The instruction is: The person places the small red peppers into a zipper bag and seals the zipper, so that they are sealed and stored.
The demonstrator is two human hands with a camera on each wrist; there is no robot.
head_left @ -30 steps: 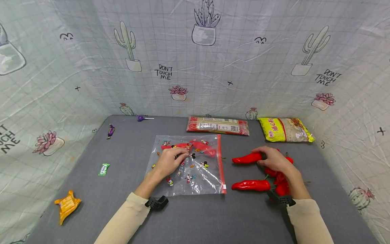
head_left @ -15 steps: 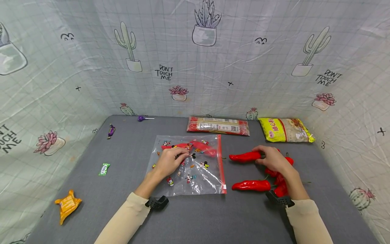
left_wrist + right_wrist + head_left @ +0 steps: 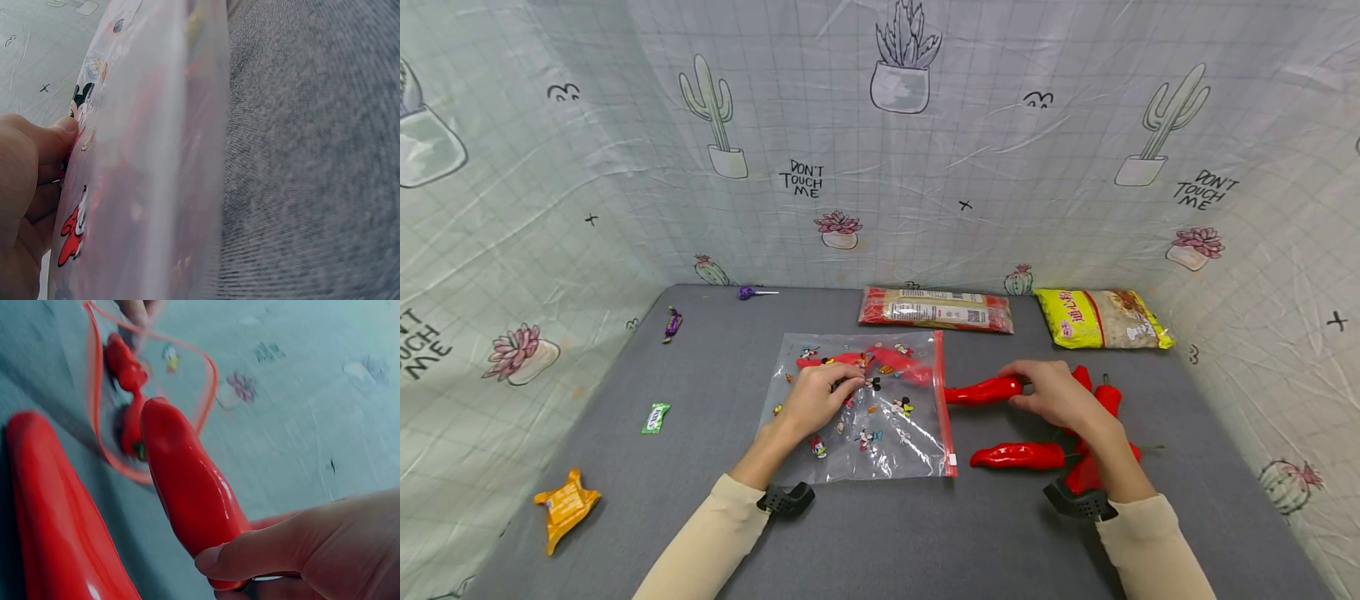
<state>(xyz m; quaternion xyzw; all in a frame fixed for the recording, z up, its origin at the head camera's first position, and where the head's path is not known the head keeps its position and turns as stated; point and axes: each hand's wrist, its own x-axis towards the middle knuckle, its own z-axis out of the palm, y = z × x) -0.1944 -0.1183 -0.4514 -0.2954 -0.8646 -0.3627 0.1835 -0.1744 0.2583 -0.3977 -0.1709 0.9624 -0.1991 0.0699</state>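
Observation:
My left hand (image 3: 817, 396) pinches the upper layer of a clear zip bag (image 3: 880, 454) printed with cartoon figures, its red-edged mouth facing right. Thumb and fingers grip the film in the left wrist view. Red peppers (image 3: 128, 369) lie inside the bag. My right hand (image 3: 1056, 396) holds a glossy red pepper (image 3: 187, 475) by its stem end, its tip pointing left and right at the bag's mouth. The mouth gapes in the right wrist view. Another red pepper (image 3: 1018, 455) lies just in front, and several more peppers (image 3: 1107, 398) lie beneath and beside my right forearm.
Behind the bag lies a red-and-clear pack of dry noodles (image 3: 936, 311), with a yellow food bag (image 3: 1101, 320) to its right. Along the left are a purple lollipop (image 3: 747, 292), a purple wrapped candy (image 3: 672, 325), a green packet (image 3: 655, 417) and an orange packet (image 3: 568, 507).
My right hand has moved left with the pepper, bringing its tip up to the bag's red edge. My left hand and the bag stay in place.

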